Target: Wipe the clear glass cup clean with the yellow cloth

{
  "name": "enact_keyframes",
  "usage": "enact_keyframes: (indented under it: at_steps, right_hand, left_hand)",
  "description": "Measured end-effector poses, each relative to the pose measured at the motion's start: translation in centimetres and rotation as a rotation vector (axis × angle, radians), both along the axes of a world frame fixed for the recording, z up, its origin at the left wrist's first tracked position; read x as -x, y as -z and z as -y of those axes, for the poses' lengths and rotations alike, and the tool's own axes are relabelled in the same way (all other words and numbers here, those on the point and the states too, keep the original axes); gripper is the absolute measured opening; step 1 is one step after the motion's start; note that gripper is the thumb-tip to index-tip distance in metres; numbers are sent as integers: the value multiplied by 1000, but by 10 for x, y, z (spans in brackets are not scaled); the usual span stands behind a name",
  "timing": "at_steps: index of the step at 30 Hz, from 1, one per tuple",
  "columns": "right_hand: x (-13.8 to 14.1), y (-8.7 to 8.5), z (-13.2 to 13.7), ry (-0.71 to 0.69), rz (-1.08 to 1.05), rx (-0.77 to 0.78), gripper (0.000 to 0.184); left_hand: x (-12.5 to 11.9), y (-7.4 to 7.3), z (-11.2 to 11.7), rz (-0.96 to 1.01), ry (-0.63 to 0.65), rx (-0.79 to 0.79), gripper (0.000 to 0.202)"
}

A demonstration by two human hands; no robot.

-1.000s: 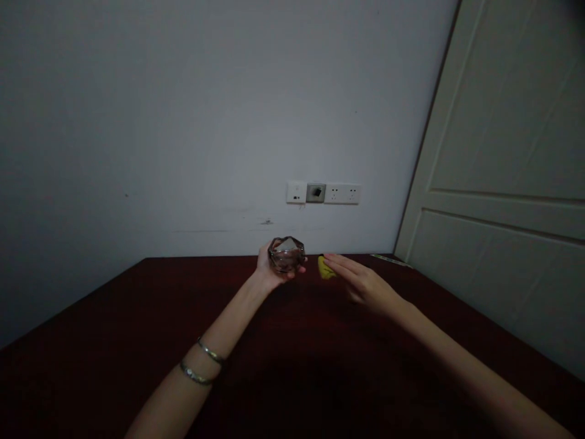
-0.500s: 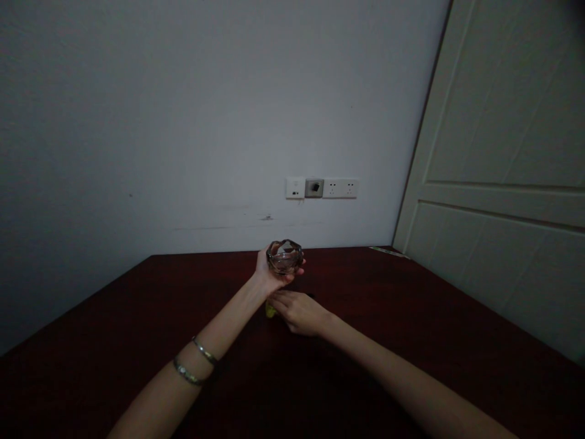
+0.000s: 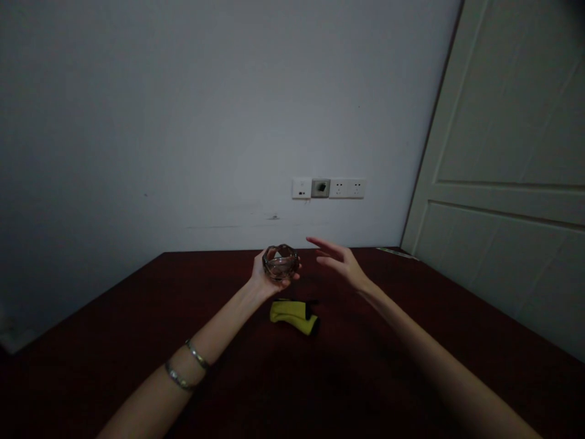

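My left hand (image 3: 264,279) is raised above the dark red table (image 3: 411,341) and grips a small faceted glass dish (image 3: 280,263) from below and behind. My right hand (image 3: 339,261) hovers just to the right of the dish, empty, with its fingers spread and pointing left toward it. A crumpled yellow cloth (image 3: 293,314) with a dark edge lies on the table below the two hands, touched by neither.
A white wall stands behind the table with a row of sockets (image 3: 328,188). A pale door (image 3: 512,183) closes off the right side. A thin flat object (image 3: 397,252) lies at the table's far right corner. Two bangles (image 3: 187,366) ring my left forearm.
My right hand laid the yellow cloth down on the table beneath the dish, let go of it and rose, open, to the right of the dish. My left hand kept holding the dish.
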State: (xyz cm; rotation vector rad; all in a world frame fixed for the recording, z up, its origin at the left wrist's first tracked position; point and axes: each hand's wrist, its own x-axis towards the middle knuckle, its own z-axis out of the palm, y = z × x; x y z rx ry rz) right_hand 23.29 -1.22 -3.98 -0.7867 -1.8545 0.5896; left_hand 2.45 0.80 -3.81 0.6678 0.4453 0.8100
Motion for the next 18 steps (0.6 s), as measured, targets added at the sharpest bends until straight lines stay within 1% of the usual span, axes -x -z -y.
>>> enact_keyframes:
  at_steps: [1,2,5,7,10,14,18]
  right_hand:
    - [3,-4,2,-51,-77,89,57]
    - [7,-7,5,-82,-110,141,67]
    - [28,-7,12,-121,-85,185,94]
    - [39,-5,15,-122,-61,189,103]
    - [47,-1,17,-104,-46,197,106]
    - [47,4,19,-96,-72,193,104]
    - [48,10,22,-136,-174,238,106]
  left_hand:
    - [0,0,1,-3,-5,4,43]
    - [1,0,2,-5,-12,9,43]
    - [0,1,4,-7,-47,28,42]
    - [-1,3,7,-10,-73,45,41]
    - [-4,5,10,-4,-104,57,38]
    - [-7,10,11,4,-125,52,34]
    - [-7,15,8,-41,-102,46,39]
